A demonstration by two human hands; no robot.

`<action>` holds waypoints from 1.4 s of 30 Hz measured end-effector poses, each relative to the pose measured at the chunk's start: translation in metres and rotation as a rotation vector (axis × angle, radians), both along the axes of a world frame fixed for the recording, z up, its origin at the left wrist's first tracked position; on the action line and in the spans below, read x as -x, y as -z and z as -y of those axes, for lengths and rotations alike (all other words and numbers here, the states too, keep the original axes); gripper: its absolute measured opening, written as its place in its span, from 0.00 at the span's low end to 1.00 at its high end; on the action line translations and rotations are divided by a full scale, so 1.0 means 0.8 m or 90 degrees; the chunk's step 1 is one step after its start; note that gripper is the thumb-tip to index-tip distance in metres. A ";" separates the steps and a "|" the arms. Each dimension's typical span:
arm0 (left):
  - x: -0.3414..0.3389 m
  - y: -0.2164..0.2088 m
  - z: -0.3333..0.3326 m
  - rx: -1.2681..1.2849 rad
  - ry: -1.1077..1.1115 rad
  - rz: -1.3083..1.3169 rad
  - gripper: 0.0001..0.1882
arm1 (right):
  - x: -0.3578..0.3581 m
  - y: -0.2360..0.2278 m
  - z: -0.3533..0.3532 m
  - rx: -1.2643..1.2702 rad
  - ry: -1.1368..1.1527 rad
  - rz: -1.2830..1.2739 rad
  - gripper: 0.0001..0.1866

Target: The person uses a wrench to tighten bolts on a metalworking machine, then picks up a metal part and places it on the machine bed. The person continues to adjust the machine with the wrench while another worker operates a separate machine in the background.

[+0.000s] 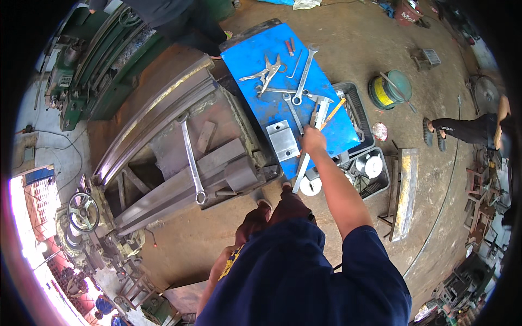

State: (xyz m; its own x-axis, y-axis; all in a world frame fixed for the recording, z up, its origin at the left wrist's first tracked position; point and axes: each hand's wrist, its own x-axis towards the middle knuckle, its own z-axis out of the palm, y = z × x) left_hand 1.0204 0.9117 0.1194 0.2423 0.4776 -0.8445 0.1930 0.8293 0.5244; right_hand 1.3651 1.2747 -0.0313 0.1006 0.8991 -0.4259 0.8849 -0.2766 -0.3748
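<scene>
My right hand (314,140) is closed around a long steel caliper (302,173), its jaw end lying over the blue tabletop (244,51) and its beam reaching past the near edge. Left of this hand rests a grey metal block (283,141) with two holes. Beside the hand are a small combination wrench (292,111) and a thin orange strip (335,111). Farther up lie a larger combination wrench (305,73), locking pliers (267,74), a hex key (296,63) and small red-handled tools (290,48). Only part of my left arm (217,267) shows, beside my body; the left hand is hidden.
A machine bed on the left carries a big wrench (190,157). Black crates (375,187) of tools stand right of the table. Beyond are a green bucket (390,89) and a metal-topped bench (405,194). One person stands at the far machine, another (462,127) at right.
</scene>
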 end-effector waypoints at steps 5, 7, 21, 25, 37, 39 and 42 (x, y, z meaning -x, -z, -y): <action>-0.010 -0.015 0.011 0.089 -0.157 0.071 0.14 | 0.012 0.005 -0.017 0.107 -0.052 0.059 0.14; -0.005 -0.006 0.030 0.196 -0.234 0.095 0.12 | 0.007 0.010 -0.021 0.076 -0.015 0.043 0.14; 0.065 0.080 0.250 0.012 -0.325 0.355 0.33 | 0.000 -0.139 0.041 -0.043 0.378 -0.845 0.11; 0.098 0.095 0.337 -0.083 -0.388 0.390 0.34 | 0.129 -0.217 0.152 0.063 0.099 -1.027 0.11; 0.316 0.023 0.547 -0.202 -0.577 -0.374 0.18 | 0.683 -0.303 0.548 0.233 -0.522 -0.700 0.17; 0.368 -0.033 0.516 -0.343 -0.683 -0.299 0.20 | 0.745 -0.330 0.596 0.027 -0.770 -0.579 0.14; 0.449 -0.106 0.457 -0.699 -0.892 -0.162 0.19 | 0.835 -0.355 0.668 -0.208 -0.971 -0.509 0.08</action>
State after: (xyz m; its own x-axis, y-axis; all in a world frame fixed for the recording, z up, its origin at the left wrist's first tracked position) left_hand 0.6610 0.5460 0.2046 -0.8644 0.5025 0.0183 -0.1191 -0.2400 0.9634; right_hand 0.6972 0.7403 0.2526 -0.9658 0.0331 0.2571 -0.1550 0.7216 -0.6748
